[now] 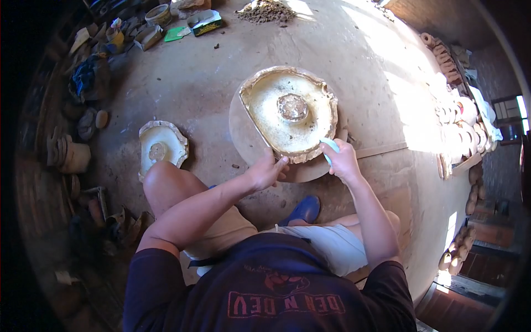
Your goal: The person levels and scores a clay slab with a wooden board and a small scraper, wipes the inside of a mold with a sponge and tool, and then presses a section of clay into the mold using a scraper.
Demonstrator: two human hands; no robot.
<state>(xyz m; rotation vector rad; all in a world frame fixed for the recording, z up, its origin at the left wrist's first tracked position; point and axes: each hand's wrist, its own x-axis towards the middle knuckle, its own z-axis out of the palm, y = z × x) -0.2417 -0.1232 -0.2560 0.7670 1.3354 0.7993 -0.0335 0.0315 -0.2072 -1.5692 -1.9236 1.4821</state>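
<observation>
A large cream-coloured mould [265,110] with a raised round knob in its middle and a rough brown rim rests on a round grey-brown disc [239,133]. At the mould's near edge my left hand [266,170] grips the rim, thumb on top and fingers partly hidden below. My right hand [344,160] is closed around a light-blue tool [330,146], whose upper end meets the rim at the lower right. Left of my knee, a smaller mould of similar shape [172,143] lies on the floor.
A crumbly brown heap [266,12] lies at the far side. Boxes, a bucket [158,15] and a green tray [177,34] stand at the upper left. Stacked clay pieces [459,133] line the right side. My blue shoe [307,210] is below the disc.
</observation>
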